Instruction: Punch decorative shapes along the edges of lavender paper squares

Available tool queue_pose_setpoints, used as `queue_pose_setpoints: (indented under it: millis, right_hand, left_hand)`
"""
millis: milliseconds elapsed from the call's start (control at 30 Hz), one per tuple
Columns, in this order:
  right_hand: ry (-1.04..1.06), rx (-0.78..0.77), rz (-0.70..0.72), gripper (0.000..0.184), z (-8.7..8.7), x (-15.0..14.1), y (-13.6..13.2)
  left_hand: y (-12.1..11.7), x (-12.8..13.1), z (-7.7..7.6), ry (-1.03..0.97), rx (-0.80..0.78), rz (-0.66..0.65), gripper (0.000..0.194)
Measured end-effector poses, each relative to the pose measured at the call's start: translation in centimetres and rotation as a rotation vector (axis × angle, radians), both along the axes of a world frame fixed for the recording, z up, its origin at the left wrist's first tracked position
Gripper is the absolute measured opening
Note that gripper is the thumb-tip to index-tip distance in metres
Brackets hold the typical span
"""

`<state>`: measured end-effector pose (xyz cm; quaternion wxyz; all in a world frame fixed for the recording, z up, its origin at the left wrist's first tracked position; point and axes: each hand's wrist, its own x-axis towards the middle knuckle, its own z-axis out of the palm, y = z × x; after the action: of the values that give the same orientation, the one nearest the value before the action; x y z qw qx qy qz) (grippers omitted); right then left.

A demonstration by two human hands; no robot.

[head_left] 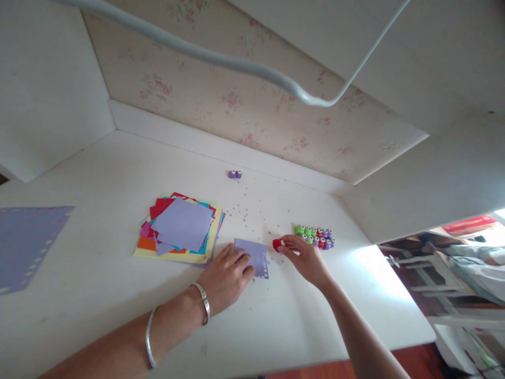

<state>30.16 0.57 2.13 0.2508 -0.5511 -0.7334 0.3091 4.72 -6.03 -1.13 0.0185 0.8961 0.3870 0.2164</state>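
Note:
My left hand (229, 273), with two silver bangles at wrist and forearm, rests on a small sheet of purple paper (258, 257). Its curled fingers hold the sheet against the white desk; punched holes run along the sheet's right and lower edges. Just right of the paper, my right hand (303, 258) pinches a small red paper punch (278, 245) between thumb and fingers. Beyond that hand stand two rows of small green, red and purple punches (315, 234). Tiny purple paper bits (245, 213) lie scattered behind the sheet.
Left of my hands is a stack of coloured paper (183, 223), purple on top. A larger purple sheet (29, 242) with a punched edge lies far left. Two purple punches (235, 174) sit near the back wall. A white cable (236, 63) hangs across above.

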Motion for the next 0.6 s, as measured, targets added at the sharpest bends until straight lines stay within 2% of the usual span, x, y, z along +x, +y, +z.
queue_pose_setpoints:
  millis: [133,333,600]
  right_hand:
    - [-0.078,0.021,0.058,0.023,0.0,-0.1,-1.2]
    - [-0.177,0.140,0.090,0.021,0.4,-1.2,-1.4]
    - [-0.277,0.205,0.167,0.021,0.7,-2.1,-1.4]
  left_hand:
    - [-0.3,0.2,-0.3,0.007,0.042,0.006,0.018]
    - [-0.3,0.3,-0.9,0.007,0.049,-0.004,0.024]
    - [-0.4,0.4,-0.9,0.022,0.053,0.002,0.015]
